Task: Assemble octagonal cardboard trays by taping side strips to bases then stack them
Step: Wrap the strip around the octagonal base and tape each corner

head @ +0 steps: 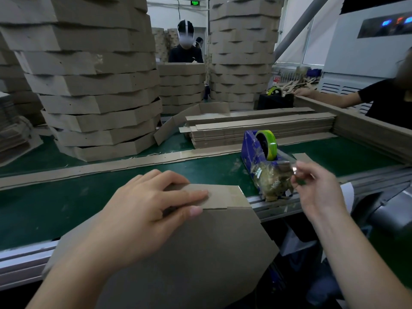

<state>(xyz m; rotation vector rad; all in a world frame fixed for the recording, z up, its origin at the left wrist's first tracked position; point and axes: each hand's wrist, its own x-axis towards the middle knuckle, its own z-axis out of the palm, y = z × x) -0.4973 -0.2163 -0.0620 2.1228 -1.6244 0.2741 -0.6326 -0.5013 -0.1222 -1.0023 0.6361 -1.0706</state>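
A brown cardboard tray [200, 248] lies base-up at the near edge of the green belt [55, 204], its side strip [225, 195] folded along the far edge. My left hand [142, 210] presses flat on the seam where strip meets base, fingers straight. My right hand [316, 188] pinches a piece of clear tape [287, 165] drawn from the blue tape dispenser [258, 152], which carries a green-cored roll.
Tall stacks of finished trays [93, 81] stand at the back left and centre. A pile of flat side strips [256, 128] lies behind the dispenser, and one long strip [111, 166] crosses the belt. Other persons work at the far side [186, 47] and right [383, 99].
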